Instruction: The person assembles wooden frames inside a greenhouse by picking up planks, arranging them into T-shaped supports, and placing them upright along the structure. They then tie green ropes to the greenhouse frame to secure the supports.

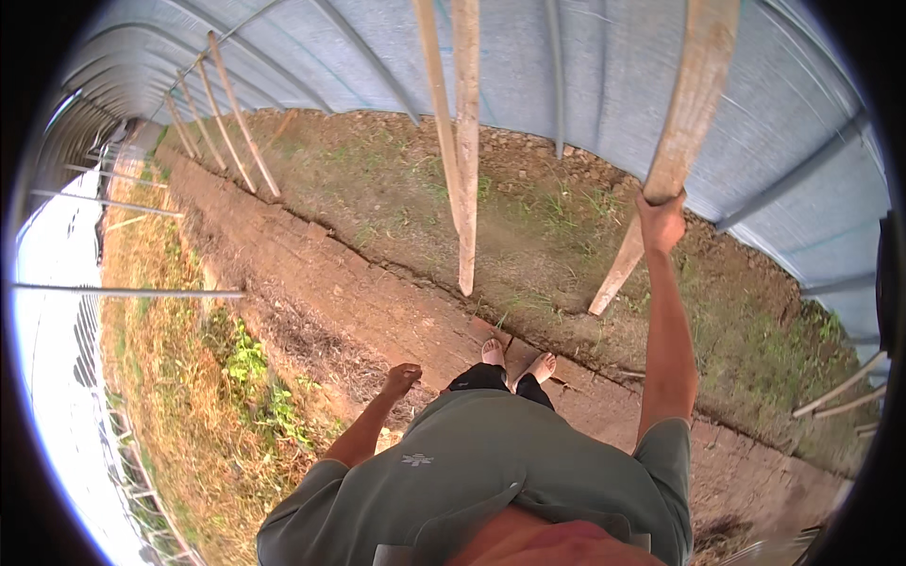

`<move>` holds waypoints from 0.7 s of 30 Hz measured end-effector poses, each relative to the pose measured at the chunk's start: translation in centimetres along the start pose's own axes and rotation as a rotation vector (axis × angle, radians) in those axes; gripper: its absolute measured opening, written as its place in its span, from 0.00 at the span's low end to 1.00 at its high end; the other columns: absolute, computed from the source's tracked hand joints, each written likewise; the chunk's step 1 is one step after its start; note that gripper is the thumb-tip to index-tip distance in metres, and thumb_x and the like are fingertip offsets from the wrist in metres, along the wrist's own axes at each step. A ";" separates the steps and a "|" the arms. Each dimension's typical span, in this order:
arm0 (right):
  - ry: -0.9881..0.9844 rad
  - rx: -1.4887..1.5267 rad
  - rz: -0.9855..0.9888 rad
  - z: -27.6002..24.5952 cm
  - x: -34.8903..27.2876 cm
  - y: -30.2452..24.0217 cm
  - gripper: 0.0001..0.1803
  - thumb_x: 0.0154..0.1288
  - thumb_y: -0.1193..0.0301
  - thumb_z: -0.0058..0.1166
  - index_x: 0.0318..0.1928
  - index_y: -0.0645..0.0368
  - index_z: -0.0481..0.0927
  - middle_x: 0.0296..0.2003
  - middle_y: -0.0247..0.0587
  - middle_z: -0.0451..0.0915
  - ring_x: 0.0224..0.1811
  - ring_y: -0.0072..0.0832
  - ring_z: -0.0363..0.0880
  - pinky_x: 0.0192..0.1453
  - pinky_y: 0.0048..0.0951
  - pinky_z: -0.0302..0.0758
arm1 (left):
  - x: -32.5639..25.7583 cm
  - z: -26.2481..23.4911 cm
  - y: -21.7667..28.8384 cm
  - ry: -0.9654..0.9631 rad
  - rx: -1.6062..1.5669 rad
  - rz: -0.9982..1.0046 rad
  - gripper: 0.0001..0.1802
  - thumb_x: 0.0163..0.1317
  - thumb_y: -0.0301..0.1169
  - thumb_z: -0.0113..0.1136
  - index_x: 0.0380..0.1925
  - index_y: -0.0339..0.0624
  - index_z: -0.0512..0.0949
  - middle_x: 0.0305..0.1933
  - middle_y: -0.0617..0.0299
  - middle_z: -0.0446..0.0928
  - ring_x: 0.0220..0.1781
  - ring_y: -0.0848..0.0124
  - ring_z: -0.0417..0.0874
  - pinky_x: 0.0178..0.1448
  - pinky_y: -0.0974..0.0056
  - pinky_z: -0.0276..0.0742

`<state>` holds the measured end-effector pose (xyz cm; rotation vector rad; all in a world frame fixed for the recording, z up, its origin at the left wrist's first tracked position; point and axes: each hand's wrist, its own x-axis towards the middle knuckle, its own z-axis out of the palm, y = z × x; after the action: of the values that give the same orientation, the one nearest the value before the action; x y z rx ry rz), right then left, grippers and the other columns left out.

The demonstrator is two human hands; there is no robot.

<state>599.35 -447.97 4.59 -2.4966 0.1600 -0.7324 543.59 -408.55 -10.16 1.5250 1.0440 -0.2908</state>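
Note:
My right hand point(662, 224) is wrapped round a long, weathered wooden plank point(694, 94), low on its length. The plank leans, its bottom end near the grassy soil and its upper part running out of view in front of the blue sheeting. My left hand point(403, 378) hangs at my side over the dirt path, its fingers curled in loosely and nothing visible in them. Ahead of me stand two more wooden posts point(467, 151), close together and touching neither hand.
Blue plastic sheeting point(510, 66) on curved metal ribs point(363, 52) forms the tunnel wall. Several wooden poles point(243, 118) lean farther left. A brick-coloured dirt path point(377, 283) runs under my bare feet point(534, 366). Dry grass point(179, 377) and a metal bar point(132, 291) lie left.

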 end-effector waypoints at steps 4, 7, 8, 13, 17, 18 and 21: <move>-0.076 -0.017 0.011 3.0 3.5 0.3 0.55 0.46 0.34 0.67 0.60 0.66 0.64 0.30 0.53 0.85 0.30 0.55 0.85 0.33 0.53 0.81 | -3.3 -0.3 -2.0 0.200 0.107 -0.021 0.19 0.61 0.44 0.69 0.44 0.40 0.84 0.31 0.58 0.85 0.29 0.73 0.86 0.32 0.65 0.81; -0.151 -0.076 0.059 6.5 6.8 0.8 0.52 0.50 0.32 0.63 0.58 0.65 0.65 0.37 0.57 0.85 0.37 0.55 0.85 0.40 0.56 0.80 | -4.8 -1.0 -4.5 0.344 0.115 -0.041 0.18 0.60 0.45 0.69 0.42 0.43 0.85 0.28 0.57 0.85 0.27 0.73 0.85 0.31 0.64 0.81; -0.152 -0.086 0.055 7.8 8.1 1.1 0.51 0.50 0.32 0.62 0.57 0.65 0.65 0.38 0.56 0.85 0.38 0.55 0.85 0.41 0.56 0.80 | -5.2 -1.1 -5.3 0.374 0.111 -0.050 0.18 0.60 0.45 0.69 0.41 0.43 0.86 0.28 0.57 0.85 0.26 0.73 0.85 0.31 0.63 0.81; -0.264 -0.127 0.140 13.8 14.2 2.7 0.49 0.49 0.29 0.59 0.51 0.63 0.67 0.40 0.57 0.85 0.42 0.55 0.85 0.45 0.55 0.80 | -7.0 -0.7 -8.4 0.459 0.075 -0.188 0.17 0.59 0.47 0.69 0.41 0.48 0.87 0.29 0.61 0.86 0.24 0.74 0.85 0.34 0.64 0.82; -0.304 -0.065 0.160 16.1 16.7 2.9 0.42 0.53 0.38 0.62 0.51 0.65 0.71 0.37 0.55 0.85 0.38 0.53 0.86 0.41 0.53 0.82 | -8.5 -0.5 -10.5 0.433 0.034 -0.239 0.19 0.60 0.50 0.68 0.42 0.49 0.87 0.33 0.59 0.87 0.28 0.72 0.87 0.38 0.63 0.84; -0.279 -0.154 0.172 16.2 16.7 2.5 0.38 0.55 0.44 0.63 0.50 0.65 0.72 0.35 0.54 0.85 0.36 0.52 0.86 0.38 0.53 0.82 | -8.7 -0.7 -11.1 0.439 0.013 -0.231 0.20 0.60 0.51 0.68 0.42 0.49 0.87 0.35 0.59 0.87 0.30 0.72 0.88 0.41 0.61 0.85; -0.070 -0.147 0.133 16.1 14.0 -0.3 0.34 0.56 0.49 0.63 0.49 0.65 0.72 0.35 0.54 0.84 0.35 0.51 0.85 0.37 0.53 0.82 | -8.4 -2.1 -12.4 0.413 0.013 -0.277 0.18 0.58 0.49 0.68 0.42 0.52 0.88 0.35 0.60 0.88 0.32 0.69 0.89 0.45 0.59 0.84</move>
<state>619.79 -443.88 -0.14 -2.6158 0.3630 -0.5975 528.94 -411.74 -12.03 1.4843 1.5876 -0.1756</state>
